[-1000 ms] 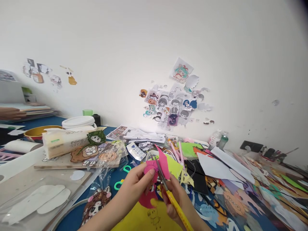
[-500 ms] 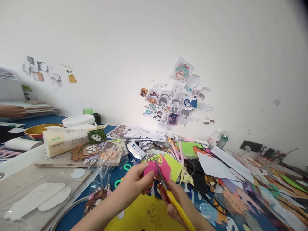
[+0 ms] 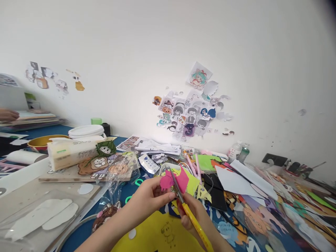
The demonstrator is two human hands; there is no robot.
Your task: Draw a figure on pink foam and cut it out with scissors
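Observation:
My left hand [image 3: 154, 197] pinches a small pink paper piece [image 3: 167, 181] with rounded edges between thumb and fingers. Closed around yellow-handled scissors [image 3: 193, 218] is my right hand [image 3: 198, 210]; their metal blades point up and away, slightly apart, beside the pink piece. A second, angular pink paper scrap [image 3: 182, 180] sits just right of the blades, by my right fingers; whether it is still joined to the piece in my left hand I cannot tell. Below both hands lies a yellow sheet [image 3: 147, 234] with a small animal drawing on it.
A tissue pack [image 3: 70, 152] and a white-lidded tub [image 3: 86, 131] stand at left. Yellow-green paper [image 3: 193, 185], a black flat object [image 3: 216, 197] and white sheets [image 3: 236, 180] crowd the right. Another person's hand [image 3: 9, 114] rests by a paper stack at far left.
The pink piece in my left hand has turned to show its flat face, and my left thumb has shifted lower. The other person's hand has drawn back leftward.

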